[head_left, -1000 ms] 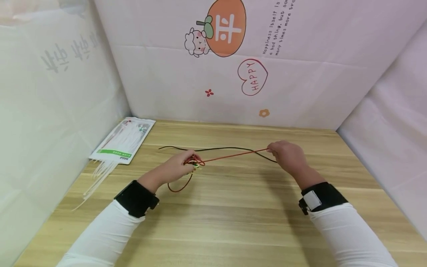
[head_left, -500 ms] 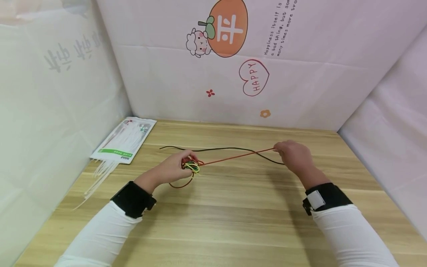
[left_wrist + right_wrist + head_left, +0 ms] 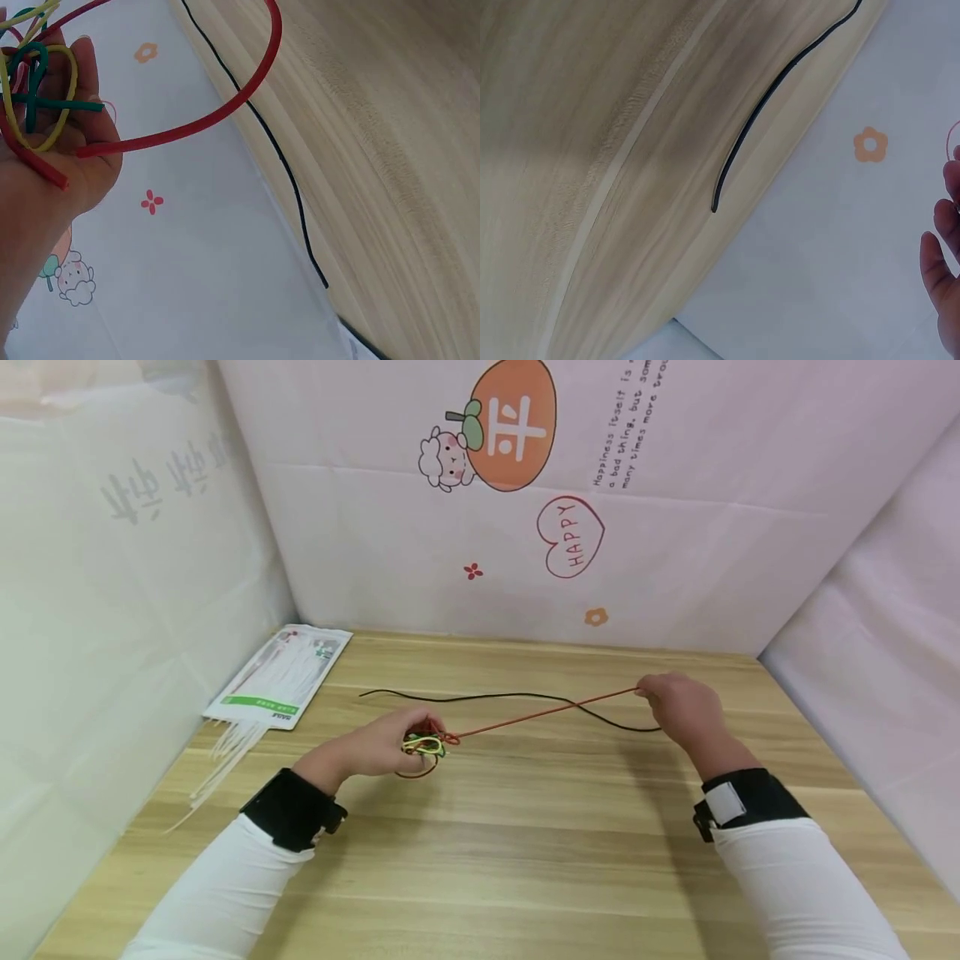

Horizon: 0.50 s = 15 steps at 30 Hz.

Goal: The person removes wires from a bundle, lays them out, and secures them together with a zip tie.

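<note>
We see a red wire (image 3: 536, 717) drawn nearly straight above the worktop (image 3: 510, 860), slanting from a small bundle of coloured wires (image 3: 424, 746) up to the right. Our left hand (image 3: 375, 744) holds that bundle, its fingers curled about red, green and yellow loops; in the left wrist view, several cut ends poke out of the palm and a stretch of red curves well away from it. Our right hand (image 3: 684, 706) pinches the far part of the red wire between its fingertips, well apart from the left; its own wrist view catches only part of those fingers. Beyond the bundle, a black wire (image 3: 495, 696) lies in a shallow wave on the worktop towards the back. From the head view, the red wire crosses over the black, though we cannot tell whether the 2 touch; the black wire's right end passes out of sight near the right hand. At the far left corner we have a flat packet (image 3: 277, 672) with a green stripe, and thin white strips (image 3: 225, 760) trail from its near end. We wear black bands (image 3: 292, 810) on 2 wrists, and a printed white cloth (image 3: 675, 577) stands behind everything.
</note>
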{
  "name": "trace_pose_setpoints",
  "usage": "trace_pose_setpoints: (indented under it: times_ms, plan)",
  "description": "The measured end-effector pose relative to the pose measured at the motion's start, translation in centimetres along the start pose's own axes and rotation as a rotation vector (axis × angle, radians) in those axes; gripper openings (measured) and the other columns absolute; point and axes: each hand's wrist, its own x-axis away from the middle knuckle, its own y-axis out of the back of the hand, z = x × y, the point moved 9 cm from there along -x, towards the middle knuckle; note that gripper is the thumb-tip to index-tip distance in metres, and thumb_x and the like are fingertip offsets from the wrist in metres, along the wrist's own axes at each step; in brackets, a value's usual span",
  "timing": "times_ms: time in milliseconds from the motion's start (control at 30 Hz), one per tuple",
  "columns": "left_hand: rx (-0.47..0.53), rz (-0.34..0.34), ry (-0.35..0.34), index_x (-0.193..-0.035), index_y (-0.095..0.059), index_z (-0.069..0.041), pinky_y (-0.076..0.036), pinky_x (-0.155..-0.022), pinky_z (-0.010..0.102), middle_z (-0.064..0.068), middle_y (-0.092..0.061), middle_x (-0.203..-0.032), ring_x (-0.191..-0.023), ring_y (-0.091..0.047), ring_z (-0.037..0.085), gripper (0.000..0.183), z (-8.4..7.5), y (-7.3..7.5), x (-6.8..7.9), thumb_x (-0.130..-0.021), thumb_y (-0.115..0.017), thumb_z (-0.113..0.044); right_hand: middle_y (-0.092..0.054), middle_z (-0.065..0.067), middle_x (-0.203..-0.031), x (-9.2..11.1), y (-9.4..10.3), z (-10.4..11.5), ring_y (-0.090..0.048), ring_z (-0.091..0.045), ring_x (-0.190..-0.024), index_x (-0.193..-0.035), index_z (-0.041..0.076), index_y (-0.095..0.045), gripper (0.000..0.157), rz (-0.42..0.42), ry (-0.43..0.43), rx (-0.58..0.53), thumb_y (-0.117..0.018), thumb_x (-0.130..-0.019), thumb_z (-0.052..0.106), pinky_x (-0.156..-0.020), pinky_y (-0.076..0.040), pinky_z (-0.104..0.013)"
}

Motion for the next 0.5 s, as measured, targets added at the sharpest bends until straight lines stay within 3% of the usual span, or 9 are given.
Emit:
trace_pose_setpoints:
  times_ms: [333,500]
  plan:
    - [0.006,-0.008,0.089,-0.097,-0.048,-0.006,-0.043,-0.07,0.029,0.005,-0.053,-0.09,-0.083,-0.05,0.019,0.037,-0.29,0.21,0.62,-0.075,-0.077,-0.014,-0.068,-0.016,-0.083,0.14,0.21,-0.51,-0.06,-0.03,-0.064,-0.095,0.006,-0.069,0.007,0.017,-0.033,0.001,-0.065,-0.091,0.01,-0.046,-0.043,-0.041]
    - [0.006,0.001,0.115,-0.114,-0.051,-0.004,-0.045,-0.078,0.032,0.007,-0.056,-0.099,-0.09,-0.053,0.018,0.045,-0.15,0.16,0.91,-0.08,-0.075,-0.023,-0.068,-0.015,-0.082,0.15,0.21,-0.83,-0.058,-0.028,-0.061,-0.095,0.007,-0.069,0.007,0.033,-0.048,0.008,-0.064,-0.092,0.01,-0.044,-0.04,-0.039]
